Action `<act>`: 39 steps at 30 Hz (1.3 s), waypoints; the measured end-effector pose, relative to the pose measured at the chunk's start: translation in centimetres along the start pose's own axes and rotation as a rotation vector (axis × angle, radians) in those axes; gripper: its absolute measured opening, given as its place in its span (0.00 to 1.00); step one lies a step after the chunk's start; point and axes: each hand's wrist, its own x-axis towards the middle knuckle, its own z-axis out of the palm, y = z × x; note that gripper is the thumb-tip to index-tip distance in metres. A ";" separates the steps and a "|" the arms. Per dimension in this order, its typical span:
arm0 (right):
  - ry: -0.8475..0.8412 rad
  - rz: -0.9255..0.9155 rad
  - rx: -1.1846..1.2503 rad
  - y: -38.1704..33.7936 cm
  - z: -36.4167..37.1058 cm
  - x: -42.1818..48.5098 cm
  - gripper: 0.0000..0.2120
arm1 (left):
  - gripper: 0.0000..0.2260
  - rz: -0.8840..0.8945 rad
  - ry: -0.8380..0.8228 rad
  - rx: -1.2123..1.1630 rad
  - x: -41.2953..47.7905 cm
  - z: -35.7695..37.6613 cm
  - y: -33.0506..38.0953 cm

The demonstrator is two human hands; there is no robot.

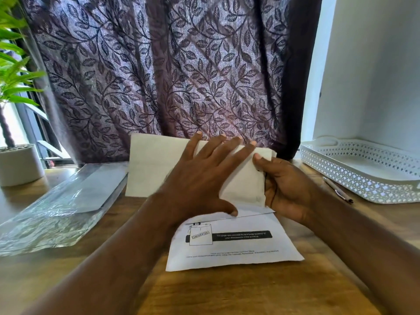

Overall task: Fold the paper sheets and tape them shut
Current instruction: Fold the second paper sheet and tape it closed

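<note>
Left, a plastic sleeve is lying on the bench. Centre, the left hand, fingers straight, is pressing the paper sheet, which is running near-to-far, far half raised; the right hand is pinching its right edge.

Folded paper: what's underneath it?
A printed sheet marked CONFIDENTIAL sticks out toward the person, on the wooden table. The left hand presses the folded paper and the right hand grips its edge; how far the sheet runs beneath is hidden.
</note>
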 end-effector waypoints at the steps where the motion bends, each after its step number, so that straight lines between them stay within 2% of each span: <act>1: -0.011 -0.001 0.010 -0.1 0.0 0.0 0.13 | 0.62 0.013 -0.003 0.039 0.0 0.5 0.3; 5: -0.064 0.002 0.001 -0.6 0.2 0.0 0.15 | 0.63 -0.026 0.038 0.054 0.1 0.7 0.6; 11: -0.144 -0.045 -0.089 -1.9 -0.5 0.4 0.21 | 0.50 -0.038 0.160 0.103 0.1 0.5 -0.4; 14: -0.069 -0.113 -0.251 -2.8 -2.1 1.1 0.21 | 0.51 -0.117 0.112 0.136 -0.4 0.8 -2.1; 16: -0.008 -0.168 -0.557 -2.9 -3.7 2.0 0.16 | 0.53 -0.173 0.060 0.142 -1.2 1.5 -3.1; 17: -0.013 -0.190 -0.812 -2.8 -4.5 2.5 0.12 | 0.55 -0.194 0.039 0.144 -1.5 1.9 -3.5; 19: -0.092 -0.153 -1.426 -2.6 -5.6 3.5 0.06 | 0.57 -0.230 0.013 0.136 -2.0 2.5 -4.0; 20: -0.135 -0.112 -1.654 -2.4 -5.8 3.8 0.05 | 0.58 -0.243 0.008 0.131 -2.2 2.7 -4.1; 21: -0.168 -0.069 -1.763 -2.3 -5.8 3.9 0.08 | 0.58 -0.252 0.005 0.123 -2.3 2.9 -4.2; 25: -0.244 0.116 -1.690 -1.9 -4.9 3.5 0.26 | 0.60 -0.282 -0.028 0.081 -2.3 3.4 -4.1; 29: -0.277 0.217 -1.689 -1.7 -4.5 3.4 0.31 | 0.60 -0.306 -0.070 0.047 -2.5 3.8 -4.2; 31: -0.263 0.225 -1.645 -1.6 -4.7 3.4 0.29 | 0.60 -0.320 -0.082 0.034 -2.7 4.0 -4.3; 35: -0.213 0.112 -1.482 -1.5 -5.9 3.1 0.13 | 0.60 -0.354 -0.092 -0.020 -2.9 4.3 -4.7; 37: -0.145 0.058 -1.318 -1.9 -6.7 2.8 0.08 | 0.59 -0.375 -0.084 -0.050 -3.0 4.4 -5.1; 39: -0.024 0.042 -1.104 -2.5 -7.6 2.5 0.06 | 0.59 -0.409 -0.064 -0.076 -3.1 4.4 -5.4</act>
